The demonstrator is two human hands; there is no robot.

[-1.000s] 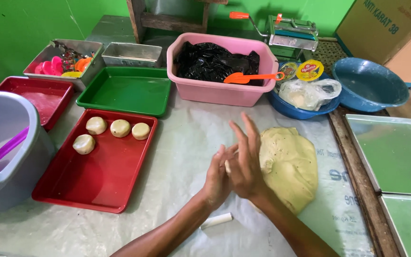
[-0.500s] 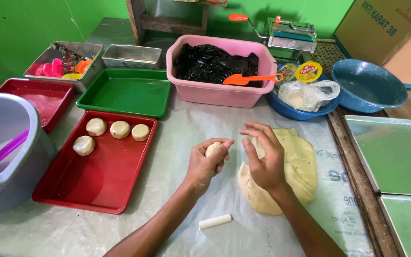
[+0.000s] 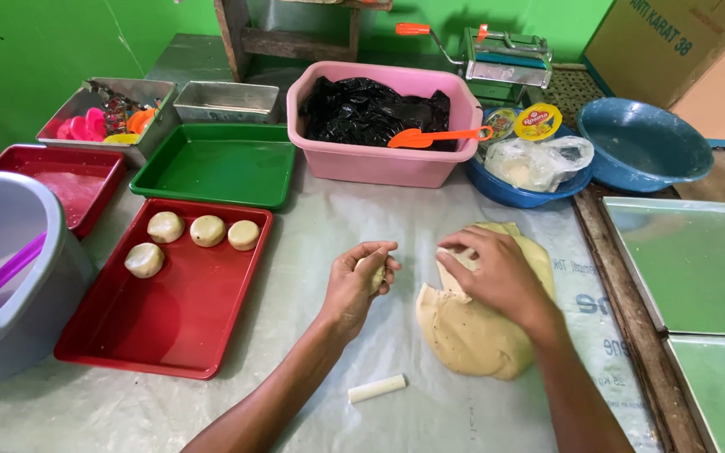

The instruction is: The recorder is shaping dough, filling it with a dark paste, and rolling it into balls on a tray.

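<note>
1. While cupped around a small dough piece [image 3: 372, 270], left hand [image 3: 359, 283] just left of the dough slab [image 3: 472, 327].
2. Right hand [image 3: 497, 273] pinching slab's upper edge.
3. Red tray [image 3: 161, 319] farther left, carrying four dough balls [image 3: 207, 231].

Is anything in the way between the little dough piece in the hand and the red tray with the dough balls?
Nothing visible: only bare table covering lies between the left hand and the red tray.
</note>
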